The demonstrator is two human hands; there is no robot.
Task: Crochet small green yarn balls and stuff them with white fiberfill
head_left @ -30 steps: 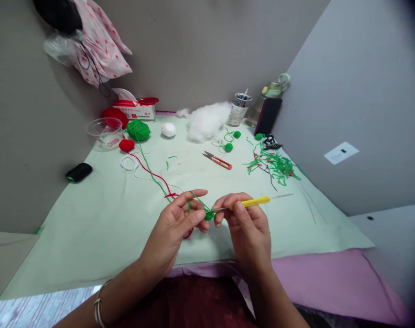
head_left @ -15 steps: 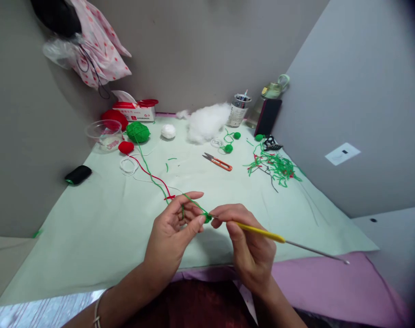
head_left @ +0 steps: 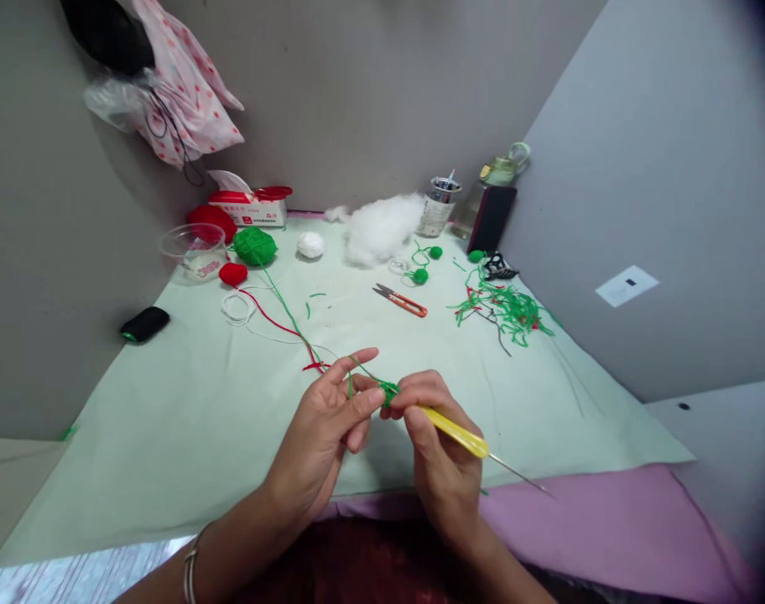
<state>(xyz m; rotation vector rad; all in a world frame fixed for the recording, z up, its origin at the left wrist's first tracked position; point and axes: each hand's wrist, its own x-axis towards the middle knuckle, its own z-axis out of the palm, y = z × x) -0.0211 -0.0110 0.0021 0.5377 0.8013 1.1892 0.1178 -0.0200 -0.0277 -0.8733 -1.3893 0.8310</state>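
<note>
My left hand pinches a small green crochet piece between thumb and fingers, its forefinger stretched out with green yarn running over it. My right hand is closed round the yellow handle of a crochet hook, whose far metal end points down to the right. The hook's working tip is at the green piece, partly hidden by the fingers. From the left hand the green yarn leads back to a green yarn ball at the rear left of the table.
Orange thread snips lie mid-table, below a heap of white stuffing. Green and red yarn scraps are piled at right. Behind them stand a phone and a bottle. A clear tub sits at left.
The crochet hook has turned, its free end swinging left and lower. My right hand has shifted slightly left, the left hand slightly right, and the green yarn is straighter.
</note>
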